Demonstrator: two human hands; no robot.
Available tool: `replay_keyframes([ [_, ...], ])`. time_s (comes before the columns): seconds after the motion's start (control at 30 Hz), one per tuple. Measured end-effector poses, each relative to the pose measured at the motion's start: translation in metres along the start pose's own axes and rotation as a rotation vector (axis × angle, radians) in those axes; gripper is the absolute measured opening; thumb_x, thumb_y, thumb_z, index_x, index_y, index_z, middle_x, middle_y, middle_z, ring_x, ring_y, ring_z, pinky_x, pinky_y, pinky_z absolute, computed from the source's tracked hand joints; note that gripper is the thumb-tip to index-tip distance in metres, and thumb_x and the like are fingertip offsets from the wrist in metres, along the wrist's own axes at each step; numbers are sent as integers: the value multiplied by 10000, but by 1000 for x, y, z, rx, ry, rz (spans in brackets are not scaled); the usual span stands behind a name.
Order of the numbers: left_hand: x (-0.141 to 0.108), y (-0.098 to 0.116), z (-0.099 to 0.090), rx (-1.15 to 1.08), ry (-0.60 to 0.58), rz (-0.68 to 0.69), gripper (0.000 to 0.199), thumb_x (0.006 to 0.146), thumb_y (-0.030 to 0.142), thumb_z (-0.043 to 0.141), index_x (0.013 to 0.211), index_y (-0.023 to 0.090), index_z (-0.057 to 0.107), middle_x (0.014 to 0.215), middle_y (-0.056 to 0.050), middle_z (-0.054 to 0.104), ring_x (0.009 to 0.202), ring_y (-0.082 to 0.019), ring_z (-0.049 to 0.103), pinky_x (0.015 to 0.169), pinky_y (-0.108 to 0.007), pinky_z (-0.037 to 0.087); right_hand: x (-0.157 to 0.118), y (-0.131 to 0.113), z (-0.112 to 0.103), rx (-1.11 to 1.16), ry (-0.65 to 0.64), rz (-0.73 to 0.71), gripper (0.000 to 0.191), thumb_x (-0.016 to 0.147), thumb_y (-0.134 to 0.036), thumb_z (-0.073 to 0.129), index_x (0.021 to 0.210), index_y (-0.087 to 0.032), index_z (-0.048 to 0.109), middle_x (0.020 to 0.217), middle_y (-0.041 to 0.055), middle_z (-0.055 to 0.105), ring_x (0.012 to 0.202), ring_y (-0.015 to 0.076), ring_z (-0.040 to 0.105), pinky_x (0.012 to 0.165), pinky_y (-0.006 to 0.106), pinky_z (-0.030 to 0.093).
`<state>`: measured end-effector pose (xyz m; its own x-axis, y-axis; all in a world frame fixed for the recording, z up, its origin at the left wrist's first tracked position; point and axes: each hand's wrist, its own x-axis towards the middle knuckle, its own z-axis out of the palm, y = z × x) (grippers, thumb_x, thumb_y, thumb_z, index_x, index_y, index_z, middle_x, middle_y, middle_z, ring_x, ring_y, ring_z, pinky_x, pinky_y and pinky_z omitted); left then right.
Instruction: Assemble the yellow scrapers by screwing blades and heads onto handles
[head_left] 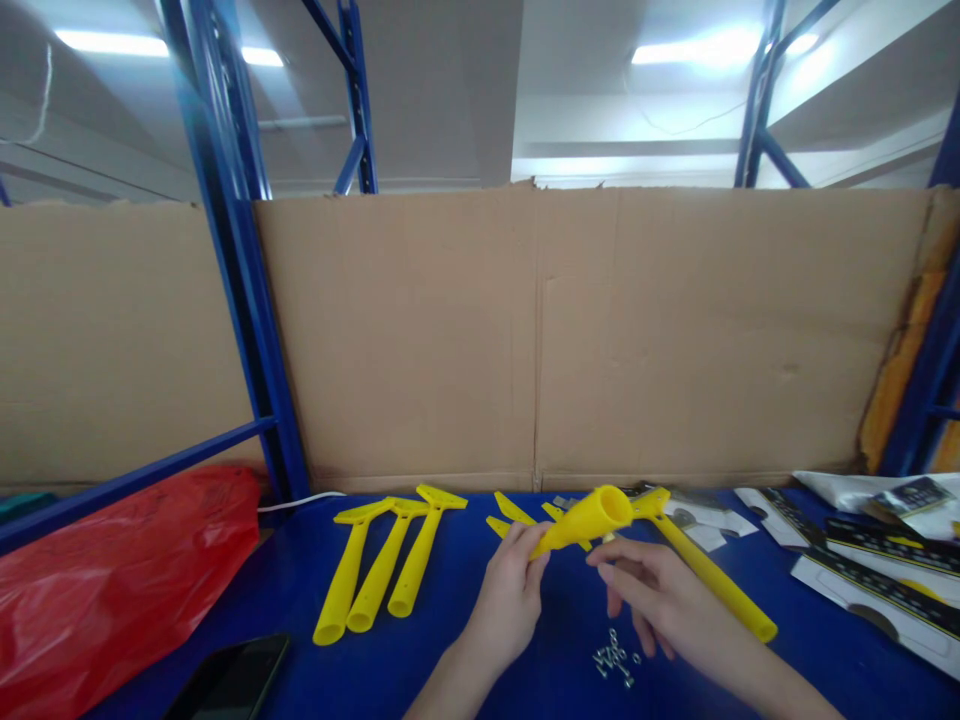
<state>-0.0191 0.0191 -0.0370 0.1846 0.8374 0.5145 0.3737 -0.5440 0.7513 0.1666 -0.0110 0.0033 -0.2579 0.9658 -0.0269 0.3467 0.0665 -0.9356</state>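
Left hand [511,588] clamped on a yellow handle [589,520], raised above the table [450,655]; right hand [667,595] close by, fingertips bunched, their grip unclear. Screws [613,658] loose below, unfitted; three handles [343,590] lie leftward, another [712,575] rightward.

Backdrop: brown cardboard panels [420,340] stand behind the blue worktop [285,590].
Racking: blue metal uprights [240,260] frame the station.
Overhead: bright tube lights [697,48] line a pale ceiling [450,80].

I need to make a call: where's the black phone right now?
The phone lies at the head view's lower left, on the blue surface beside the red plastic.
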Motion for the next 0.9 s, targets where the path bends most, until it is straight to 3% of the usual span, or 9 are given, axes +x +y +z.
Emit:
replay_keyframes([
  [0.13,5,-9,1,-206,25,-288,284,844,315,523,1066,174,632,936,-61,641,827,-186,595,777,-332,483,-1,7,-3,-328,-48,-90,135,778,-275,553,818,-178,638,577,-44,528,454,74,452,431,190,332],
  [0.27,8,-8,-4,-337,26,-473,411,789,432,582,1060,124,600,933,-74,631,762,-157,598,687,-282,460,-9,5,-9,-535,-153,-36,83,684,-161,606,743,-172,662,548,-44,556,488,79,456,448,188,284],
  [0.37,9,-4,-9,-390,10,-502,504,727,521,629,1032,121,597,971,-84,629,763,-149,604,687,-272,453,-13,1,-11,-555,-197,5,128,622,-158,641,741,-182,678,558,-54,557,487,77,454,440,182,276],
  [0.57,9,-1,-11,-414,3,-526,550,690,557,658,1025,126,591,983,-88,641,758,-145,611,691,-268,447,-16,-6,-3,-620,-152,9,72,579,-161,684,543,-189,630,495,-48,550,448,78,447,411,185,246],
  [0.9,9,4,-13,-421,-15,-520,590,671,586,658,1028,121,590,992,-101,653,769,-157,616,706,-281,447,-17,-3,-1,-687,-113,-61,167,637,-67,554,570,-194,640,458,-43,541,383,70,424,397,186,256],
])
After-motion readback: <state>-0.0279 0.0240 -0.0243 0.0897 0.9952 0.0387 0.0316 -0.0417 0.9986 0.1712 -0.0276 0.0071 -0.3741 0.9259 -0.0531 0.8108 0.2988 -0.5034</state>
